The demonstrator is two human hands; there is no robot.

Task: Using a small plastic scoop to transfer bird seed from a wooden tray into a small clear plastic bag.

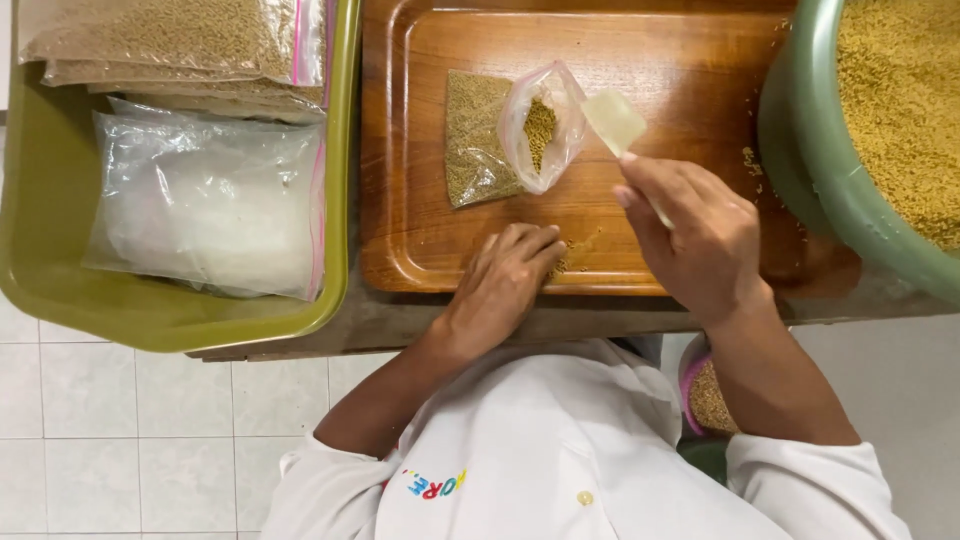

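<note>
Grain bag (505, 135), seemingly just beyond scoop-holding fingers (640, 185)

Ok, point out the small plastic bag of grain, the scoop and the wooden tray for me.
small plastic bag of grain (480, 150), head view, on its filled flat part.
scoop (613, 120), head view, on its pale bowl, held by the right hand (700, 245).
wooden tray (660, 60), head view, on bare wood.

Tray (420, 250) sits centre on the table — tub (40, 250) of stacked bags to its left, basin (800, 150) of grain to its right. On the tray lies a small bag (480, 140), mouth toward the scoop (614, 120); left hand (505, 280) rests at the tray's near edge.
</note>
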